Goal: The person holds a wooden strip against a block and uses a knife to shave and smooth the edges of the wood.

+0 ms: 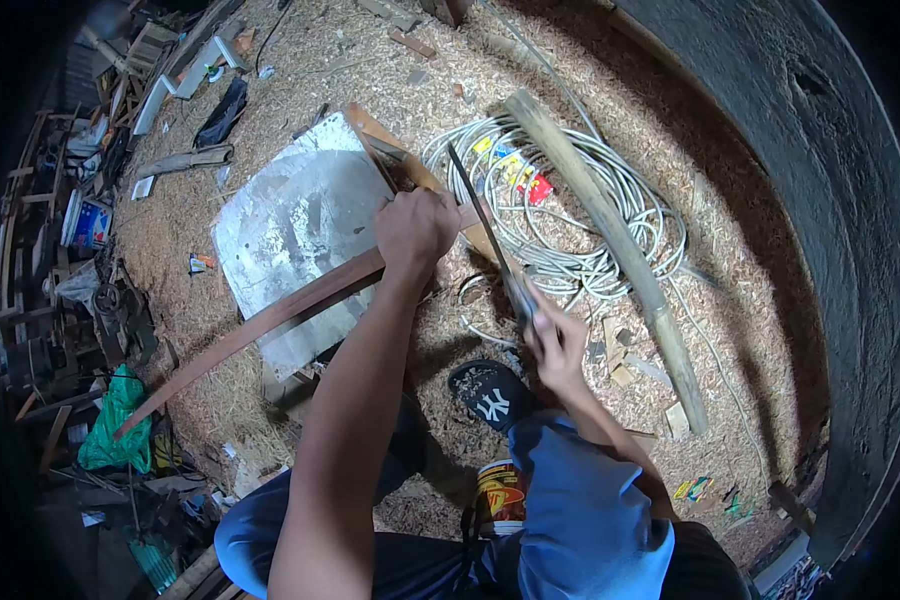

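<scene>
My left hand [417, 228] is closed over a long reddish-brown wood strip [290, 302], pressing it near its right end at the edge of a worn, white-smeared board [285, 225]. From there the strip runs down to the lower left. In my right hand [555, 345] is the handle of a handsaw [492, 228], its dark blade seen nearly edge-on. The blade crosses the strip's short right end, just beyond my left knuckles. Brown wood pieces [370, 128] stand at the board's right edge, partly hidden by my left hand.
Sawdust [310, 65] covers the floor. A coiled grey cable [640, 225] lies right of the saw, with a thick wooden pole [595, 195] across it. My dark slipper [492, 393] and a printed tub [500, 495] are below. Clutter and a green bag [118, 425] line the left side.
</scene>
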